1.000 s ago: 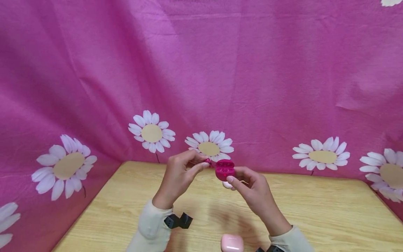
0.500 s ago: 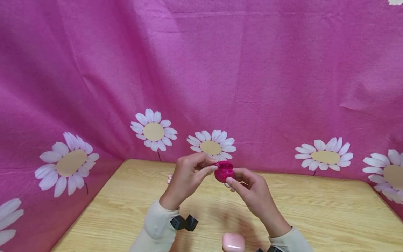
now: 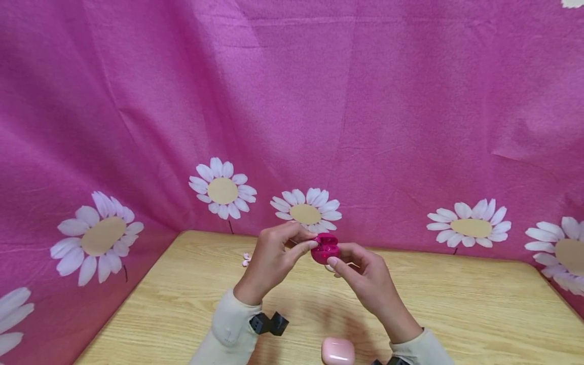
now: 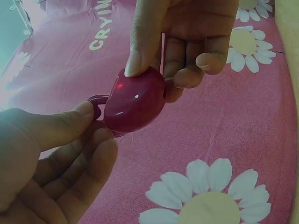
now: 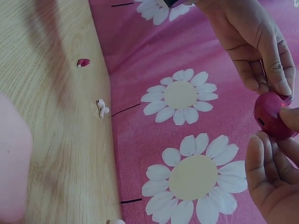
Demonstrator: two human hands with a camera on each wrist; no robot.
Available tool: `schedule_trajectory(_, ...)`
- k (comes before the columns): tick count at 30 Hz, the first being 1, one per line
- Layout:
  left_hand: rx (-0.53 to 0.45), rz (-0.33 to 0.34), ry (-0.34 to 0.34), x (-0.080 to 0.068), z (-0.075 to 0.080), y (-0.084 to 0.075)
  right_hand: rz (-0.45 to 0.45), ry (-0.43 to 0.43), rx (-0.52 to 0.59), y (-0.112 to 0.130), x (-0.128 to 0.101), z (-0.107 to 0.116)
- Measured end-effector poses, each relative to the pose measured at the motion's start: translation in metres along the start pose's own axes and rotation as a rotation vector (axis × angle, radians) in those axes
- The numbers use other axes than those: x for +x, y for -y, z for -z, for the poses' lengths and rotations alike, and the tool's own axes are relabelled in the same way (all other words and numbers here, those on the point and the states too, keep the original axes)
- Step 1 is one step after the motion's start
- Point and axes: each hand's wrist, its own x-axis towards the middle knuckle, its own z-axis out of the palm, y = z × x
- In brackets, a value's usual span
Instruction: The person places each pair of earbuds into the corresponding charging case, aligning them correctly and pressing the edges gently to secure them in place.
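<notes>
Since a second ago the left hand (image 3: 271,256) has closed in on the magenta case (image 3: 325,249); its fingers pinch an earbud, the right hand (image 3: 360,276) grips the case above the bench (image 3: 456,304).

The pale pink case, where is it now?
In the head view the pale pink case lies on the wooden table, near edge, below both hands, between the sleeves.

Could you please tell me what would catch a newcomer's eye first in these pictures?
Most striking is the magenta earbud case, held up above the wooden table between the left hand and the right hand, with the left fingertips at its open lid. Behind them hangs a pink cloth printed with white daisies. A pale pink case lies on the table near the person, between the forearms.
</notes>
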Motion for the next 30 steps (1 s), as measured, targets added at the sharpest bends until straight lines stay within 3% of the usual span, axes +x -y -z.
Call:
schedule_trajectory(21,0.033,-0.057,-0.002,-0.0007,-0.001,0.0035,0.015,0.005,0.008,0.001,0.0001,0.0001)
schedule_trajectory(30,0.082,-0.039,0.019,-0.0014,-0.0002,0.0035,0.008,0.004,0.023,0.0023,0.0006,0.0013)
